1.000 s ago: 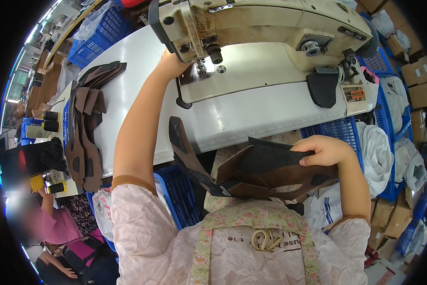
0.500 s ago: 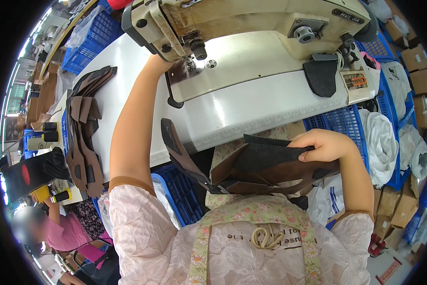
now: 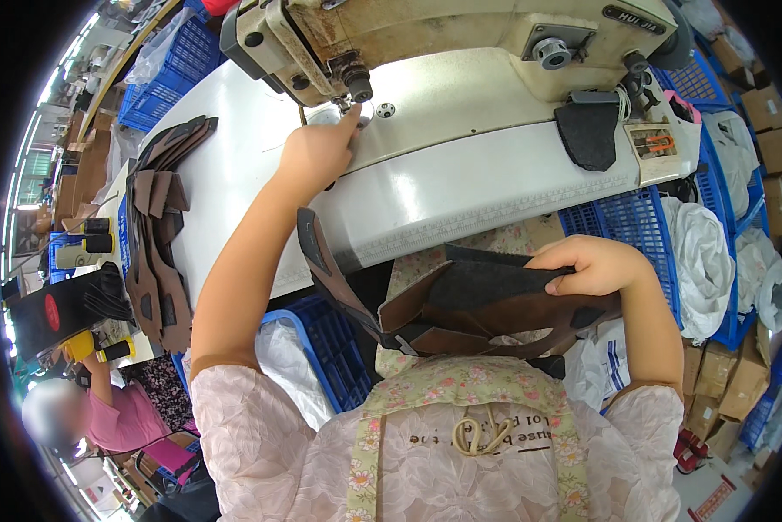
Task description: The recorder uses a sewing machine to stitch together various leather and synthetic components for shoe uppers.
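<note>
My left hand (image 3: 317, 157) is under the head of the sewing machine (image 3: 460, 39). Its index finger stretches to the needle and presser foot (image 3: 345, 106), the other fingers curl below, and the thumb is hidden. My right hand (image 3: 595, 265), thumb and fingers closed, grips the upper edge of a brown and black shoe upper (image 3: 495, 300). This stitched piece hangs in front of my apron, below the table's front edge, with a long strip (image 3: 325, 257) standing up at its left end.
A pile of brown cut pieces (image 3: 156, 252) lies along the table's left side. A black flap (image 3: 585, 135) rests by the machine's base at right. Blue crates (image 3: 334, 352) stand below the table. At far left, a person in pink (image 3: 130, 422) sits near thread spools (image 3: 97, 235).
My left hand has come out from behind the machine head toward me, its index finger now at the needle. My right hand and the shoe upper have hardly moved.
</note>
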`<state>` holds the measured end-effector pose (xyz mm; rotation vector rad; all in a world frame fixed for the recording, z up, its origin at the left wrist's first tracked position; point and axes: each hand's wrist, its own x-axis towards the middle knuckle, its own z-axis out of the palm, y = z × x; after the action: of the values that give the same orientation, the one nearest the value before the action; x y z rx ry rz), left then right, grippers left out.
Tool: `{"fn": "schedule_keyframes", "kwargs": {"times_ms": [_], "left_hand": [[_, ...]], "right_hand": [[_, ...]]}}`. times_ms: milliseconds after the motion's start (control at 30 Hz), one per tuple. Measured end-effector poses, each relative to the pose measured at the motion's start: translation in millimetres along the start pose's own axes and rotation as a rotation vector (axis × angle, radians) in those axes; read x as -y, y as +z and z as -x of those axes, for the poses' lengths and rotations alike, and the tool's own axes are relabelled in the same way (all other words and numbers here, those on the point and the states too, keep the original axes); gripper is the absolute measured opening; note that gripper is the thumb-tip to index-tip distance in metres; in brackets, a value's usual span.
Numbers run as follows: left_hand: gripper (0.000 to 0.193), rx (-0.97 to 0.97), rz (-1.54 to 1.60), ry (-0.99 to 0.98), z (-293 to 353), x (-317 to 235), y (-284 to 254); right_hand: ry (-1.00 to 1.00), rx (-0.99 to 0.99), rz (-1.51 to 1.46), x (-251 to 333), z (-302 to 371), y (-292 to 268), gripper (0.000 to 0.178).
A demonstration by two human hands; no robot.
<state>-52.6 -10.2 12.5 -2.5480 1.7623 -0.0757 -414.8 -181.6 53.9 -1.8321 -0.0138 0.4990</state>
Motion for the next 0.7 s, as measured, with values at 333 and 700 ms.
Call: {"fn": "schedule_keyframes", "kwargs": {"times_ms": [333,700], "left_hand": [[0.030,-0.044,-0.104,0.075,-6.2,-19.0,-2.2],[0.019,-0.018,0.225,-0.086,16.1,-0.1,-6.9]], "right_hand": [[0.023,-0.026,-0.036,1.1,5.4,4.0,0.040],[0.030,-0.061,-0.058,-1.9,1.2,4.0,0.036]]}}
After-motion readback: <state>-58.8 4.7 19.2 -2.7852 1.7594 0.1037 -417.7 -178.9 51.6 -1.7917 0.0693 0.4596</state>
